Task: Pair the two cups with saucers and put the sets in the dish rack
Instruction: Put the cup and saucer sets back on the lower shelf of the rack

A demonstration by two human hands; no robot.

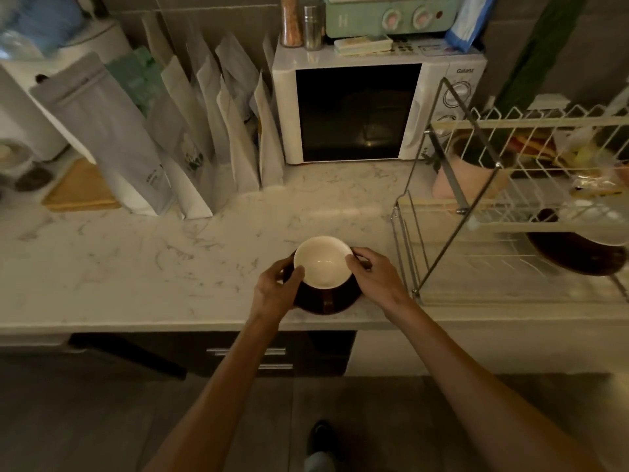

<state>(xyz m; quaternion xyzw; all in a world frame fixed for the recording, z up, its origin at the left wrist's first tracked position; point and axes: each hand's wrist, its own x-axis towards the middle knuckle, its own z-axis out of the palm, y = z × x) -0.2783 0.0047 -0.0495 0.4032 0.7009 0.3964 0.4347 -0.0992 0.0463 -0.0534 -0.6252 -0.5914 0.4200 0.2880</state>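
Observation:
A brown cup with a cream inside (322, 262) stands on a dark brown saucer (335, 303) near the front edge of the marble counter, its handle turned toward me. My left hand (277, 289) grips the left side of the set, thumb against the cup's rim. My right hand (372, 275) grips its right side, fingers curled over the rim and saucer edge. A second brown cup and saucer set (575, 253) lies on the lower level of the wire dish rack (452, 206) at the right, partly hidden by the wires.
A white microwave (357, 110) stands behind, with a row of paper pouches (204, 131) to its left. A pink pot (469, 175) sits behind the rack, whose upper shelf holds several items. A wooden board (80, 189) lies far left.

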